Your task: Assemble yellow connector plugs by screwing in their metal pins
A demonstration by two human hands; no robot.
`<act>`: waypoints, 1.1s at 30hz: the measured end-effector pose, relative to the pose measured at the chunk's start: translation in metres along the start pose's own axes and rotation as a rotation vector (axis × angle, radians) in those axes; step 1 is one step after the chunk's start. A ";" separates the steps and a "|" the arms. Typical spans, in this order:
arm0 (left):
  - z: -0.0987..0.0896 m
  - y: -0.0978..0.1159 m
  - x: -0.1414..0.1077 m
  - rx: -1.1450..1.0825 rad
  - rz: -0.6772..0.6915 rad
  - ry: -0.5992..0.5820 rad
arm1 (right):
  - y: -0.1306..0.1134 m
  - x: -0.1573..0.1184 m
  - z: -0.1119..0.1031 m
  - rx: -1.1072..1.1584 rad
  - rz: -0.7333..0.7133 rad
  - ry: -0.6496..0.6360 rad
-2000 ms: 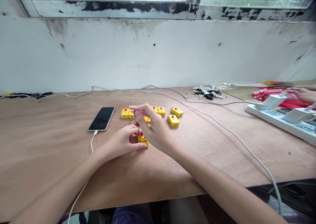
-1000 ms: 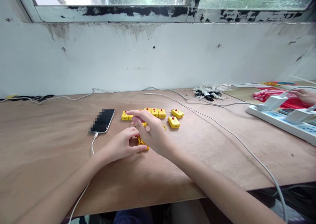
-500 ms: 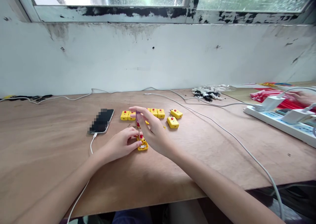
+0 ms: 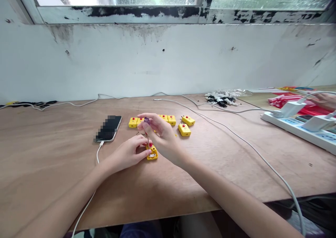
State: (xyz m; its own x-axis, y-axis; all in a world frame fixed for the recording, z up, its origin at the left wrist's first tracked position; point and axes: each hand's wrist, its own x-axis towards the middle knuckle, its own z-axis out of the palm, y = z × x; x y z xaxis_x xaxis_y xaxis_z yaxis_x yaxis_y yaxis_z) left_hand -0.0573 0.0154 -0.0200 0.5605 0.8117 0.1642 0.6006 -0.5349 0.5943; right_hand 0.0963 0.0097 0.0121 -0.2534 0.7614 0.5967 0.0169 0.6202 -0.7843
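Observation:
My left hand [image 4: 131, 151] pinches a small yellow plug housing [image 4: 152, 156] against the table, its top open and a red dot near its far end. My right hand [image 4: 162, 134] grips the purple handle of a screwdriver [image 4: 147, 121], held upright with its thin shaft running down to the housing; the tip is hidden by my left fingers. Behind my hands stands a row of yellow plugs [image 4: 133, 122] with red dots, partly covered by my right hand. Two more yellow plugs [image 4: 184, 130] lie to the right. Tiny screws [image 4: 137, 133] rest left of my right fingers.
A phone [image 4: 109, 128] on a charging cable lies to the left. White cables cross the table towards a power strip [image 4: 301, 131] at right. Black and white parts [image 4: 222, 98] are piled near the wall. A co-worker's hand [image 4: 324, 99] is at the far right by red pieces.
My right fingers have shifted slightly around the screwdriver handle, the thumb now lower across it. My left hand and the yellow housing stay in place.

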 end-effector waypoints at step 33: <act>0.000 -0.001 0.000 -0.006 0.022 -0.009 | 0.010 0.000 -0.006 -0.204 -0.067 0.036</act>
State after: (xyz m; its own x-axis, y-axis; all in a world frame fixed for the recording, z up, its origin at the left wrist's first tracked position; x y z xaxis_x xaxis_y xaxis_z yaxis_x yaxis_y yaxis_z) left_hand -0.0579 0.0157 -0.0211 0.5786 0.7978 0.1697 0.5851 -0.5509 0.5951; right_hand 0.1022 0.0166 0.0050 -0.2257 0.7214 0.6547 0.1977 0.6920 -0.6943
